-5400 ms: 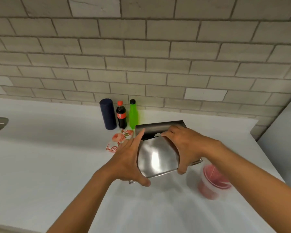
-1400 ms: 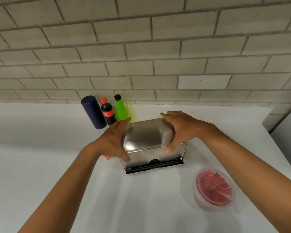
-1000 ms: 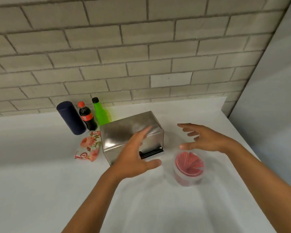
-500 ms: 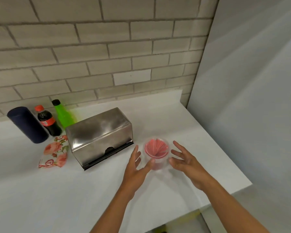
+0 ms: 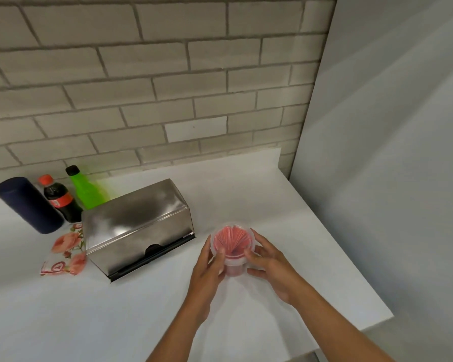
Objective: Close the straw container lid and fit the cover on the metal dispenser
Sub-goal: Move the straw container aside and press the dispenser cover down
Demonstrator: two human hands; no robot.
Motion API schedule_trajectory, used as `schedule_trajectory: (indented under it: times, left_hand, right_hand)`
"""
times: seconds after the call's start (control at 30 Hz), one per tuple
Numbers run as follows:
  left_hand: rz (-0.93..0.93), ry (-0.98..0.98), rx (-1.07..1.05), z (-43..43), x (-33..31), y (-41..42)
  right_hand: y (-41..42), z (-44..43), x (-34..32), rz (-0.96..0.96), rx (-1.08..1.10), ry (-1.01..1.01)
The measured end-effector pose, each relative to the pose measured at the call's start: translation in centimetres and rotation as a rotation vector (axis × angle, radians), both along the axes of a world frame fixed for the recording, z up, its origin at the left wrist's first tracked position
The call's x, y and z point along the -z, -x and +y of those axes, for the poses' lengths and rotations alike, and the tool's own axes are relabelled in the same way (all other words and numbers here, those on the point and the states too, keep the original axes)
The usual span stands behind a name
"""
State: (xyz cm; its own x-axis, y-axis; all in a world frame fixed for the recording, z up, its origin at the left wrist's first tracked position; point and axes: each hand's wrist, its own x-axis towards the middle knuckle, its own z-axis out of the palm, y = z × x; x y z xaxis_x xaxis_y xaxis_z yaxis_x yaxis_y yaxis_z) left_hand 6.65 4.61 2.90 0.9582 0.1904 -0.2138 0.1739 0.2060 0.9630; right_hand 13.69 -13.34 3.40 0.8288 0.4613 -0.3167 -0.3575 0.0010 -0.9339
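Two hands, left hand [image 5: 207,267], right hand [image 5: 270,265], round clear-plastic straw container [image 5: 232,246]

Snack counter — soda bottles [image 5: 60,199], brick wall [image 5: 152,82]

- The white counter [image 5: 115,322] in front of the metal dispenser [image 5: 137,226] lies bare, and open passage is offered there.
- A narrow bare gap is left between the dispenser and the straw container [image 5: 232,246].
- The container's two sides are taken up by the left hand [image 5: 207,273] and the right hand [image 5: 270,265], both wrapped around it.
- Behind the container, bare counter runs to the brick wall [image 5: 152,74].
- The right side is closed off by a grey panel [image 5: 390,152].
- The dispenser's left and rear are crowded by a dark cylinder [image 5: 28,205], a cola bottle [image 5: 60,199], a green bottle [image 5: 87,189] and a floral napkin [image 5: 66,252].
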Motion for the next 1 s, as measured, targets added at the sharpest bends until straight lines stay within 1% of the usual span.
schedule_trajectory:
  times: [0.2, 0.4, 0.63, 1.0]
  left_hand:
    - [0.007, 0.027, -0.064, -2.7, -0.4, -4.8]
    - [-0.01, 0.007, -0.121, -4.6, -0.3, -9.9]
    - [0.017, 0.023, -0.189, -5.3, 0.0, -15.2]
    - [0.045, 0.008, -0.221, -4.8, -0.8, -22.2]
  right_hand:
    - [-6.5, -2.3, 0.3, 0.005, -0.066, -0.017]
    - [-12.7, -3.3, 0.7, 0.02, -0.106, -0.03]
    - [-18.2, -3.6, 1.4, 0.018, -0.124, -0.05]
    - [-25.8, -2.5, 1.6, 0.013, -0.109, -0.063]
